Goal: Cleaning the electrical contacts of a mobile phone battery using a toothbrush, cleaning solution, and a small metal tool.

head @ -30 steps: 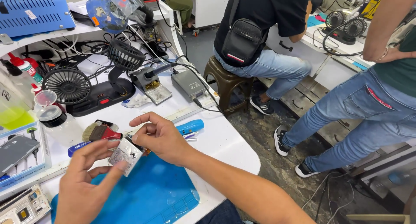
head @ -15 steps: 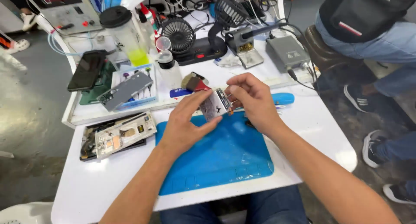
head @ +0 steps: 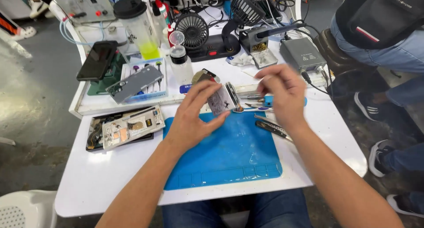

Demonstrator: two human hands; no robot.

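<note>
**Small part held over the blue mat**

Nearest the person, a blue mat (head: 225, 155) lies on the white tabletop (head: 110, 179), both forearms reaching over it. The left hand (head: 194, 115) holds a small flat part (head: 223, 100), pale with a dark edge, its fingers (head: 207, 89) closed around it and tilting it up just above the mat's far edge. The right hand (head: 282, 93) hovers just to the right of the part, apart from it; its fingers are curled loosely and blurred, and I cannot tell whether they pinch anything.

Tweezers (head: 271, 126) lie on the mat's right edge under the right wrist. Left of the mat rests an opened phone (head: 130, 127) on a dark tray (head: 92, 137).

Behind the hands a blue-handled tool (head: 269, 102) lies on the tabletop. Further back, a grey phone cover (head: 134, 83) lies on a tool set, next to a dark phone (head: 96, 60) on a green stand. A small bottle (head: 180, 62) stands near a black fan (head: 192, 30), with a tall cup (head: 139, 27) of yellow-green liquid to the left and a grey box (head: 302, 53) to the right.

At the far right, another person in jeans (head: 397, 51) sits on a stool.
</note>
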